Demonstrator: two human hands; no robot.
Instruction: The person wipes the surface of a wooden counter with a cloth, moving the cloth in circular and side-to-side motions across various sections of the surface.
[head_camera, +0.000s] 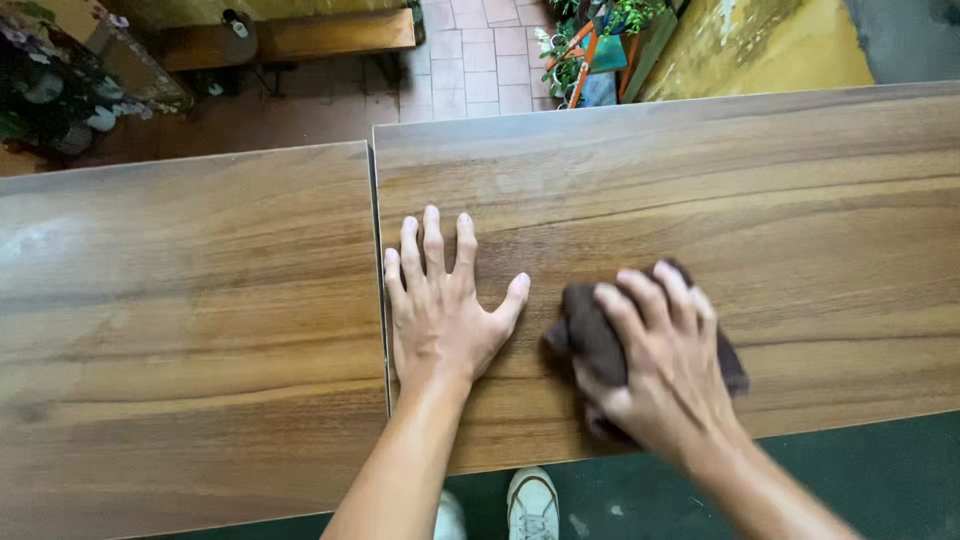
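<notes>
Head view: the right hand (665, 365) presses down on a dark brown cloth (595, 340), lower centre-right on the wooden worktop (760, 200). The left hand (440, 305) lies flat, fingers spread, holding nothing, just left of the cloth by the seam.

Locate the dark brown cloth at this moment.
In the head view, the dark brown cloth lies under the right hand on the right-hand wooden tabletop, near its front edge, right of the flat left hand.
</notes>
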